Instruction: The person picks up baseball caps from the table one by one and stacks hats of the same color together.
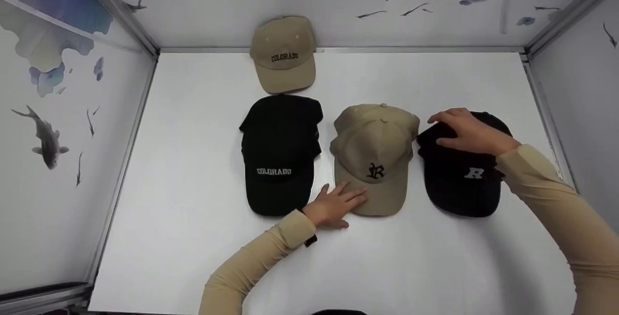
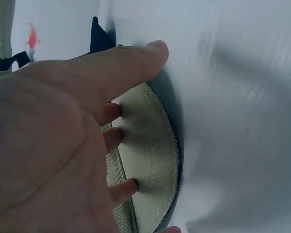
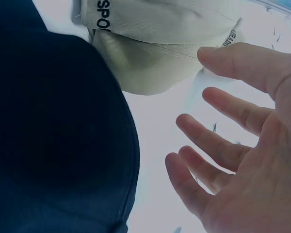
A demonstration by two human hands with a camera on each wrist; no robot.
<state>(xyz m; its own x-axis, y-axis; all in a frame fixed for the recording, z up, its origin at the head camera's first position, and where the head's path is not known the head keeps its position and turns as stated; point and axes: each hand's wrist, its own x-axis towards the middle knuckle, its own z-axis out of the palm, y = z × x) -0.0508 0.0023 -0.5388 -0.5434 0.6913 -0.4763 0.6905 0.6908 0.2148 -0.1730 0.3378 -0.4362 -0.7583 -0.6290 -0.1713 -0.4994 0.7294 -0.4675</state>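
Observation:
My left hand (image 1: 334, 207) lies with spread fingers on the brim of a beige cap (image 1: 375, 148) with a dark gothic R. In the left wrist view, the fingertips touch that beige brim (image 2: 153, 160) and the thumb points out beside it. The beige cap overlaps another beige one behind it. Over the upper part of a black cap (image 1: 462, 194) with a white R is my right hand (image 1: 469, 133). Seen from the right wrist, the hand (image 3: 247, 145) has its fingers apart and holds nothing, with a gap between it and the black cap (image 3: 63, 136).
A black COLORADO cap (image 1: 278, 160), overlapping another black cap, sits left of the beige pair. Behind it, a beige COLORADO cap (image 1: 284, 53) leans at the back wall. White panels with painted fish (image 1: 48, 141) enclose the white table (image 1: 188, 237).

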